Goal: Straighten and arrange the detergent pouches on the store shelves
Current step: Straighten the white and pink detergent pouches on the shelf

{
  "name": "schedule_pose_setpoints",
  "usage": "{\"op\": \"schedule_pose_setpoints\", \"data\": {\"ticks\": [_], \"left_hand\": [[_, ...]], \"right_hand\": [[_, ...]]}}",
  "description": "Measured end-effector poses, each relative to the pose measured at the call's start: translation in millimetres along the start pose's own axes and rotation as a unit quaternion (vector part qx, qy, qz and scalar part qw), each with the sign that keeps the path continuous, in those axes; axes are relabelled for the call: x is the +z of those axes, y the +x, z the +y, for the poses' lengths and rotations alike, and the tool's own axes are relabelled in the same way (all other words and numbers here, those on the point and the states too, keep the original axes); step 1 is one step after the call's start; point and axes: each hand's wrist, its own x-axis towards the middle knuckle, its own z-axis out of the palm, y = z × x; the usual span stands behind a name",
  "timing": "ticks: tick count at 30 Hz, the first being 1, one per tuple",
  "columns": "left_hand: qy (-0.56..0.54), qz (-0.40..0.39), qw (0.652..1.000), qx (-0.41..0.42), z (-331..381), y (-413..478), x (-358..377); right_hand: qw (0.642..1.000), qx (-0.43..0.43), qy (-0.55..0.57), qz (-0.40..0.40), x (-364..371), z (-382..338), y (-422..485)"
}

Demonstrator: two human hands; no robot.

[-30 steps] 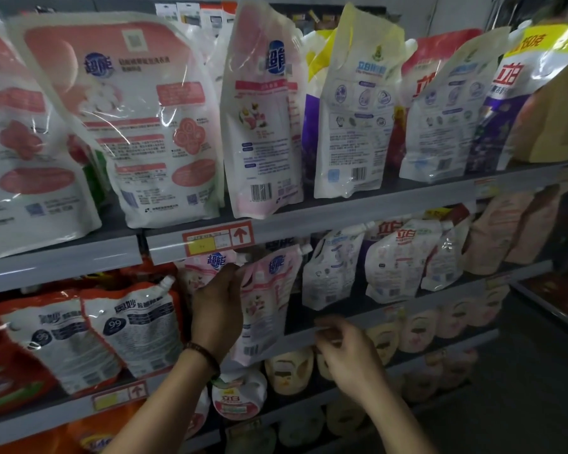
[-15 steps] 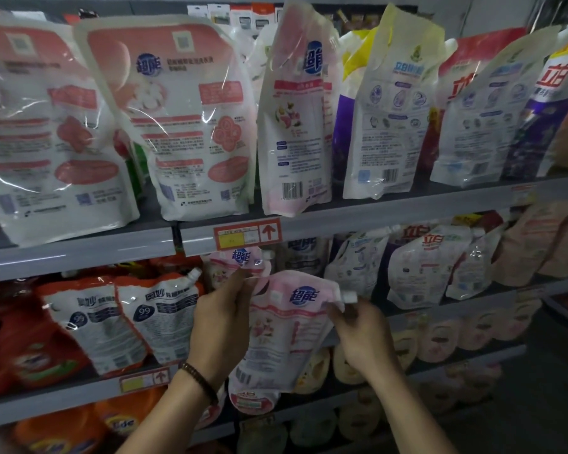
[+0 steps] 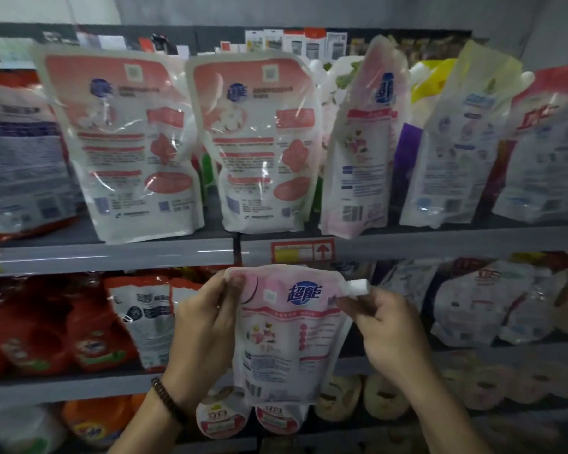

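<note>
Pink detergent pouch (image 3: 286, 332) is held upright in the head view, in front of the middle shelf (image 3: 63, 388) and just below the grey edge of the upper shelf (image 3: 112, 253). Its top left corner is pinched between the thumb and curled fingers of the left hand (image 3: 204, 326). Its top right corner, just under the white spout cap (image 3: 358, 287), is gripped by the closed fingers of the right hand (image 3: 384, 326). Large pink-and-white pouches (image 3: 128, 149) are stood along the upper shelf, whose edge bears a red price tag (image 3: 304, 250). Red pouches (image 3: 92, 329) are seen on the middle shelf's left. A grey wall (image 3: 309, 8) is seen above.
</note>
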Motion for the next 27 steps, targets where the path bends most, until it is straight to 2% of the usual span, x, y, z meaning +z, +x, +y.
{"op": "schedule_pose_setpoints", "data": {"ticks": [6, 11, 16, 19, 23, 27], "left_hand": [[-0.019, 0.026, 0.998, -0.045, 3.9, 10.5, -55.3], [-0.034, 0.086, 0.994, -0.066, 22.2, 20.0, -93.1], [-0.013, 0.098, 0.994, -0.041, 38.6, 30.3, -139.0], [0.006, 0.073, 0.997, -0.009, 48.0, 32.1, -174.2], [-0.046, 0.051, 0.998, -0.013, 60.9, 38.7, -209.7], [0.006, 0.068, 0.998, 0.001, 62.8, 50.5, -250.3]], "right_hand": [[0.994, -0.077, 0.001, -0.077, -1.1, -70.3, 10.0], [0.981, -0.141, 0.039, -0.125, 11.7, -123.6, 25.5], [0.967, -0.184, 0.081, -0.157, 28.1, -173.7, 34.6], [0.958, -0.205, 0.106, -0.168, 45.1, -202.9, 37.6], [0.947, -0.230, 0.127, -0.183, 64.6, -239.8, 39.8], [0.937, -0.257, 0.144, -0.186, 83.5, -276.8, 40.5]]}}
